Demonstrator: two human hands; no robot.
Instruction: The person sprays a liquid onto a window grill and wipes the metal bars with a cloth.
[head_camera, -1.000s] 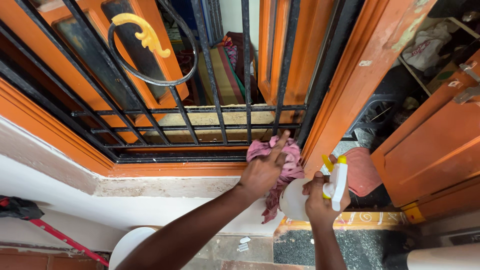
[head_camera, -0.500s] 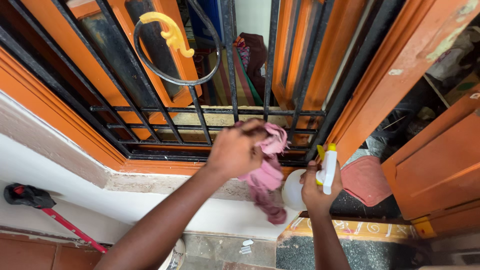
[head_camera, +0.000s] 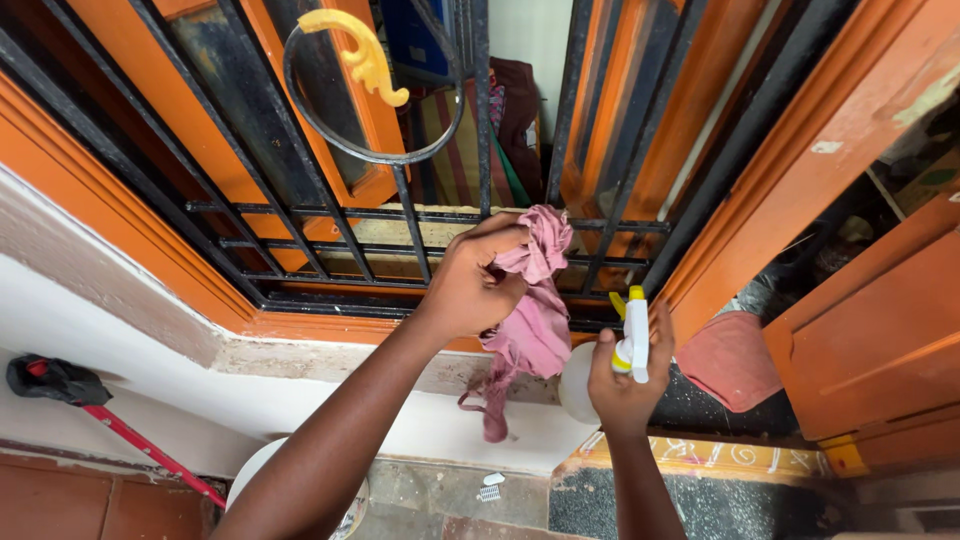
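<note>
Cloth (head_camera: 535, 300) in left hand (head_camera: 468, 285), beside bottle (head_camera: 578, 380).

Orange wood, black iron, pink cloth

You had a faded pink rag (head_camera: 535, 300) against black window bars (head_camera: 420, 215) in an orange frame (head_camera: 130, 215); the spray bottle (head_camera: 615, 360) was white with a yellow trigger. A yellow scroll (head_camera: 365, 55) sat upper left, a red-handled tool (head_camera: 140, 445) lower left, a salmon-pink mat (head_camera: 730, 360) at right.
</note>
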